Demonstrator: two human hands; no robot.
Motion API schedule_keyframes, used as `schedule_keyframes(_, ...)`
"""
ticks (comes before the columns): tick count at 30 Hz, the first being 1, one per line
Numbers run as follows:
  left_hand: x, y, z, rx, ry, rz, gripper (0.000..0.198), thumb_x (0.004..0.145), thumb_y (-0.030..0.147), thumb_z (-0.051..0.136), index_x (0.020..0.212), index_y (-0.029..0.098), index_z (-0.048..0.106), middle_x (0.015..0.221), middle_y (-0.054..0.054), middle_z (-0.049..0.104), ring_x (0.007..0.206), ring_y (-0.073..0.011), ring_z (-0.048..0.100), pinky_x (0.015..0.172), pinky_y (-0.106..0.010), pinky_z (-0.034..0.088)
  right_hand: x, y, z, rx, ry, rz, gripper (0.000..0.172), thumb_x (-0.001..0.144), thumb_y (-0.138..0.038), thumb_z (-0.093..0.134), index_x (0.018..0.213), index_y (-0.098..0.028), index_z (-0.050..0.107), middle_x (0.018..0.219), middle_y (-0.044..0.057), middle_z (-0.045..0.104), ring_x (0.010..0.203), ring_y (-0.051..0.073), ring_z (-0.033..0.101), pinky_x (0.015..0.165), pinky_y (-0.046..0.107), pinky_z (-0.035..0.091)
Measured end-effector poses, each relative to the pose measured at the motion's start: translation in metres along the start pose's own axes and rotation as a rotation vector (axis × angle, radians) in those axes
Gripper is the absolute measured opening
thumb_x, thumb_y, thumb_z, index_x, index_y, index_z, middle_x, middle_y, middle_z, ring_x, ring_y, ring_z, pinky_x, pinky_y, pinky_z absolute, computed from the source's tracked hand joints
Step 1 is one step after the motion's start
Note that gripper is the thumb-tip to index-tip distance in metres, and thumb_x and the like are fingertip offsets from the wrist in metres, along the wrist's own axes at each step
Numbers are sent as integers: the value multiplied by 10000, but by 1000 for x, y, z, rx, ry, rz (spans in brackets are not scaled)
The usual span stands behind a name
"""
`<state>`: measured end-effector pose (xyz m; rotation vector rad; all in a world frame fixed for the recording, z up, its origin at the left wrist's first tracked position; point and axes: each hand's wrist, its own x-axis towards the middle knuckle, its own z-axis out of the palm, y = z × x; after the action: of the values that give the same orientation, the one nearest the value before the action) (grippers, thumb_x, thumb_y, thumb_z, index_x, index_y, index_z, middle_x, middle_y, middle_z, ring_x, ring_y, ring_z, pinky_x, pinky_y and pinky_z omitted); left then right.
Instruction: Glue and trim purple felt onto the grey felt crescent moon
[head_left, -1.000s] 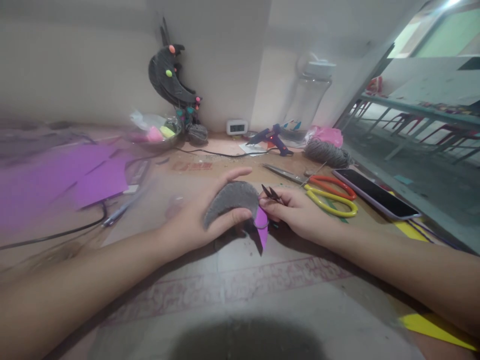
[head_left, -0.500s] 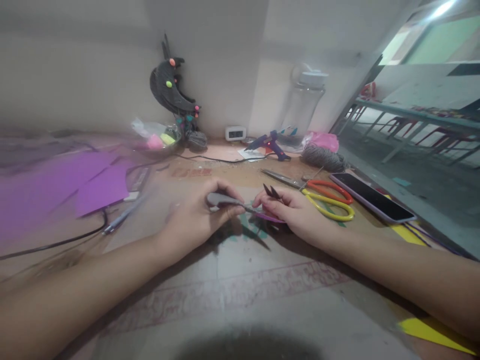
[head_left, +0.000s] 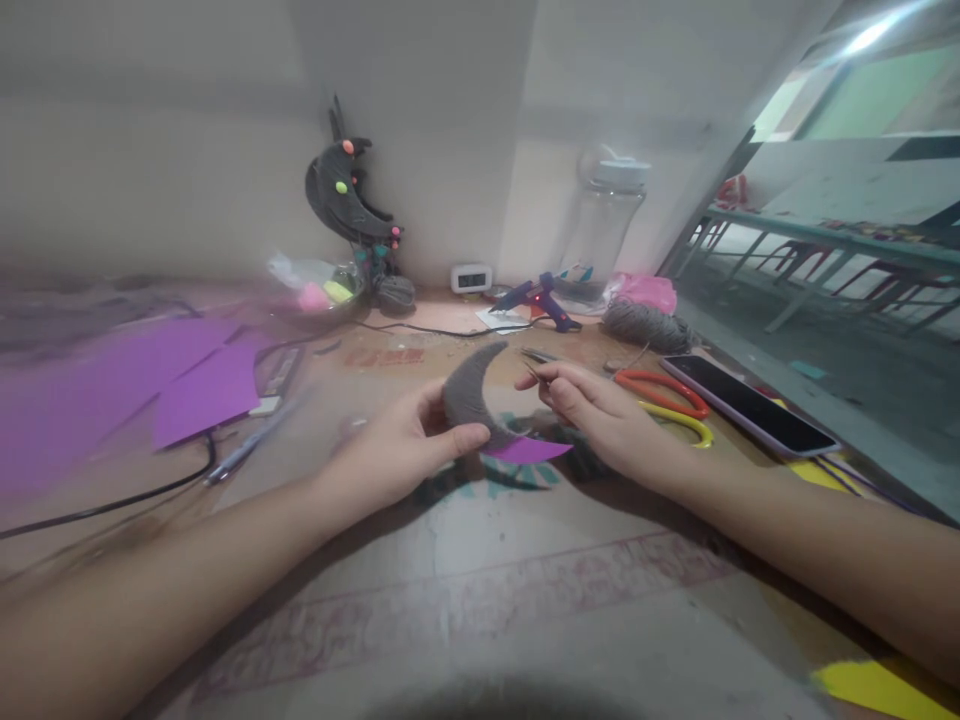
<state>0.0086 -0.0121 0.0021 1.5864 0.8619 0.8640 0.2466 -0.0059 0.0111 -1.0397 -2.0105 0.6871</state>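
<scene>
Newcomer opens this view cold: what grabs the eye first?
Probably the grey crescent at centre, held in the left hand, with a bright purple piece at its lower end. Next, the large purple sheets on the left of the table, and the dark crescent dotted with coloured balls by the wall, left of centre at the back.

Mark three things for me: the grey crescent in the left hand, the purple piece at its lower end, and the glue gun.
Grey crescent [head_left: 465, 392]: head view, middle of its curved body.
Purple piece [head_left: 531, 451]: head view, middle of its exposed face.
Glue gun [head_left: 534, 290]: head view, on its body.
</scene>
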Motion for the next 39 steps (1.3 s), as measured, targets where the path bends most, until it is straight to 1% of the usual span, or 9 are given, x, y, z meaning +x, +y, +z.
schedule_keyframes(3, 2, 1, -1, -79, -16, -44, 235, 825, 348, 701, 982, 182, 645, 838, -8, 662, 674, -124, 584, 650, -270, 480, -3, -3, 3, -72, -41, -22, 339, 1013, -387, 402, 1135, -182, 643, 1060, 58, 702, 977, 178, 652, 890, 337, 506)
schedule_keyframes(6, 3, 2, 0, -149, 2, -57, 192, 818, 329, 706, 912, 176, 638, 786, 9, 620, 598, -85, 514, 579, -230, 437, -6, -6, 5, -186, -65, -108, 316, 1006, -321, 413, 1149, -169, 650, 1098, 72, 715, 999, 186, 663, 894, 331, 508)
schedule_keyframes(9, 4, 1, 1, -205, -32, -45, 170, 832, 315, 691, 903, 179, 619, 813, 8, 600, 603, -73, 503, 575, -212, 433, -6, -6, 4, -251, -44, -181, 310, 1007, -304, 413, 1141, -173, 660, 1098, 71, 726, 995, 184, 672, 872, 309, 514)
schedule_keyframes(12, 6, 0, 2, -213, -56, -13, 165, 840, 299, 681, 934, 184, 610, 834, 8, 582, 614, -69, 487, 571, -199, 424, -4, -5, 3, -277, -6, -197, 301, 1009, -292, 415, 1130, -170, 664, 1069, 68, 731, 982, 181, 674, 859, 291, 507)
schedule_keyframes(15, 7, 0, 2, -220, -73, 9, 162, 845, 286, 676, 944, 187, 595, 833, 17, 560, 610, -63, 465, 555, -188, 403, -3, -4, 2, -303, -20, -228, 291, 1009, -279, 423, 1110, -156, 667, 1029, 70, 727, 937, 171, 666, 825, 270, 493)
schedule_keyframes(20, 6, 2, 3, -231, -72, 17, 184, 831, 299, 692, 892, 185, 560, 764, 41, 510, 607, -64, 458, 556, -193, 397, -4, -5, 2, -353, -81, -329, 310, 1014, -338, 434, 1063, -151, 677, 851, 47, 674, 785, 155, 599, 729, 261, 445)
schedule_keyframes(28, 5, 3, 3, -226, -86, 34, 206, 821, 326, 704, 868, 182, 563, 748, 41, 528, 606, -73, 468, 566, -218, 396, -8, -4, 6, -421, -146, -407, 384, 1015, -416, 415, 1102, -156, 683, 849, 65, 654, 748, 154, 565, 687, 270, 402)
schedule_keyframes(33, 4, 4, 4, -246, -83, 31, 224, 796, 333, 737, 863, 184, 583, 729, 42, 534, 608, -75, 474, 559, -210, 396, -8, -4, 5, -452, -136, -402, 423, 1020, -433, 383, 1100, -147, 684, 816, 65, 640, 742, 162, 559, 683, 276, 395)
schedule_keyframes(39, 4, -2, 3, -264, -113, 35, 167, 830, 291, 701, 891, 186, 587, 733, 46, 536, 610, -76, 477, 568, -212, 398, -6, -5, 4, -482, -124, -485, 408, 1013, -419, 417, 1093, -131, 695, 752, 47, 598, 698, 152, 537, 644, 270, 368)
